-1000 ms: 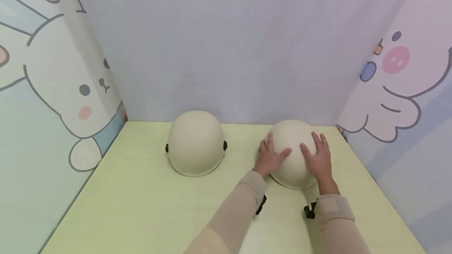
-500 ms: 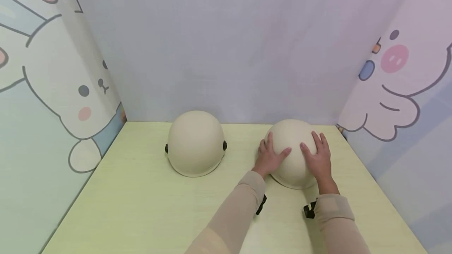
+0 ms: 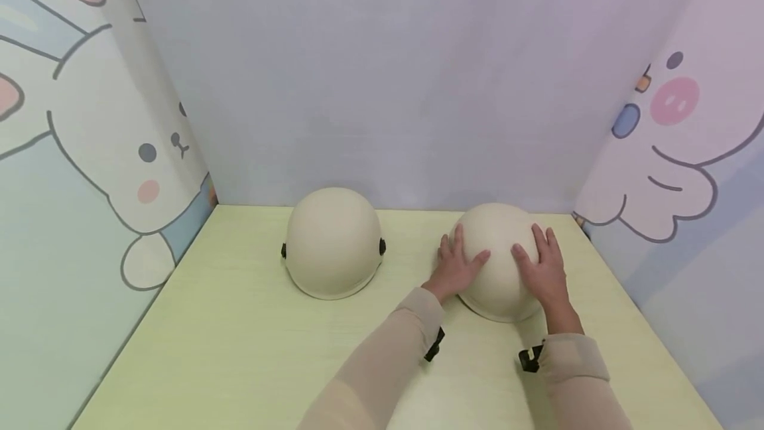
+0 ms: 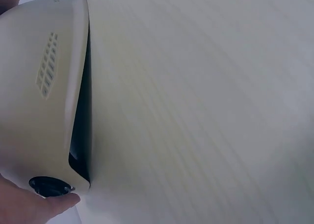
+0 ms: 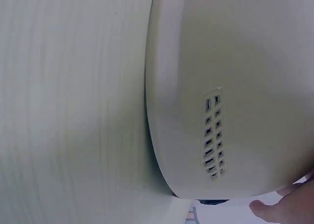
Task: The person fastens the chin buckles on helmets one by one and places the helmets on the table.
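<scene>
Right hand [image 3: 544, 276] edged outward; the cream vented helmet [image 3: 500, 274] seems matte.

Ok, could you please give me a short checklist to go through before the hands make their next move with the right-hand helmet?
1. Left hand placed: ok, spread on the left side of the right-hand helmet.
2. Right hand placed: ok, on the opposite side.
3. Dome facing up: ok.
4. Rim flush with the table all round: not ok, the left wrist view shows a dark gap under part of it.
5. Other helmet out of the way: ok, standing apart to the left.
6. Inside free of loose items: cannot tell, it is hidden.
</scene>
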Tool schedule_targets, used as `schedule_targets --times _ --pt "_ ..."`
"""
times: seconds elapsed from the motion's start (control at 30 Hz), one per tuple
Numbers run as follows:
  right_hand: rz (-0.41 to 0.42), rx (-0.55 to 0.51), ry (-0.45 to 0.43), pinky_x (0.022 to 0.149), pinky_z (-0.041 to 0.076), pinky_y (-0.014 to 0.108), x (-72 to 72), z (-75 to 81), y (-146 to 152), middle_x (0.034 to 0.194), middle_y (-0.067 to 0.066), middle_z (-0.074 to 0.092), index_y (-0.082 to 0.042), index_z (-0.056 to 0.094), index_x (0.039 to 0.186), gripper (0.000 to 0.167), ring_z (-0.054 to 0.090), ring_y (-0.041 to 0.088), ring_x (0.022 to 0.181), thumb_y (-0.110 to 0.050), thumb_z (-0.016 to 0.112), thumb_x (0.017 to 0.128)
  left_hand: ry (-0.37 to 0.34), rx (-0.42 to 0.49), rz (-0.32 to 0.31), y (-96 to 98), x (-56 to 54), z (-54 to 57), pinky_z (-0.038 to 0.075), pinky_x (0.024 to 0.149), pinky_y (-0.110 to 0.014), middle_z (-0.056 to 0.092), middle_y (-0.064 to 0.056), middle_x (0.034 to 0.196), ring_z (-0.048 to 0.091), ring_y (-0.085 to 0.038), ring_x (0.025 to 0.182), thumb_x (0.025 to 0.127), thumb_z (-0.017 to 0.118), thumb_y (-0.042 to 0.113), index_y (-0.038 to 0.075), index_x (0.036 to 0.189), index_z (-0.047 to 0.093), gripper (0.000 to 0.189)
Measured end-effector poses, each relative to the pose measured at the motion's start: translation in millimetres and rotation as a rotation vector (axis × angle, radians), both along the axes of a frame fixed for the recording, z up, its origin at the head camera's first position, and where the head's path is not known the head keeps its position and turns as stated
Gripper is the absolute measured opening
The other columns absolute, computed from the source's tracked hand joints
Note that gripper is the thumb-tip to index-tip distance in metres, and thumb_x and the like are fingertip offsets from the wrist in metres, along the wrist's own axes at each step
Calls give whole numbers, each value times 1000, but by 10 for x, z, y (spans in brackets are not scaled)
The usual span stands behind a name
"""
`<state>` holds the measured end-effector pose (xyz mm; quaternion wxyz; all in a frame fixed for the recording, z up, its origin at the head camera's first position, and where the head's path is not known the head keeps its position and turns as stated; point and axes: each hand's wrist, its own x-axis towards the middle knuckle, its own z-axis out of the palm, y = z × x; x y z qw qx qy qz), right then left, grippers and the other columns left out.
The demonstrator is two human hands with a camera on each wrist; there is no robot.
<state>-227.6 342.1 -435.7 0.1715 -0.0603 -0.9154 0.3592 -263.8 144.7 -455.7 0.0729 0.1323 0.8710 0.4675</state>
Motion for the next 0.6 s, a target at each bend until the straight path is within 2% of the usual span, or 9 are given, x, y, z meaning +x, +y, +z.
schedule_targets --times 0.1,0.23,0.37,0.43,0.6 --pt "2 20 24 100 7 75 38 58 -25 158 25 5 -9 17 157 73 5 49 141 -45 46 100 2 -14 -27 -71 7 -5 32 104 -56 4 -15 160 19 -37 142 93 36 71 30 158 -3 86" --pt "-30 29 166 107 8 67 73 174 -131 154 27 21 -6 28 153 67 14 47 141 -37 51 100 20 16 -63 -178 46 48 32 103 -57 6 -10 161 24 -37 141 94 31 71 31 158 -1 82" --pt "-60 -41 271 110 16 58 127 308 -322 150 23 35 -7 39 150 58 26 41 139 -32 53 99 90 12 -97 -347 99 151 37 101 -53 14 -9 159 33 -33 137 98 41 59 24 158 8 77" --pt "-64 -80 285 110 20 56 154 375 -437 149 20 37 -9 41 149 56 29 39 138 -31 53 100 128 -16 -108 -462 127 207 39 101 -49 17 -9 158 34 -30 137 100 48 49 20 158 14 74" --pt "-16 -127 309 103 29 59 172 443 -719 148 18 40 -8 42 148 53 38 40 131 -28 53 100 222 -75 -91 -793 201 294 39 102 -44 14 -6 159 26 -26 141 100 54 36 18 156 22 68"
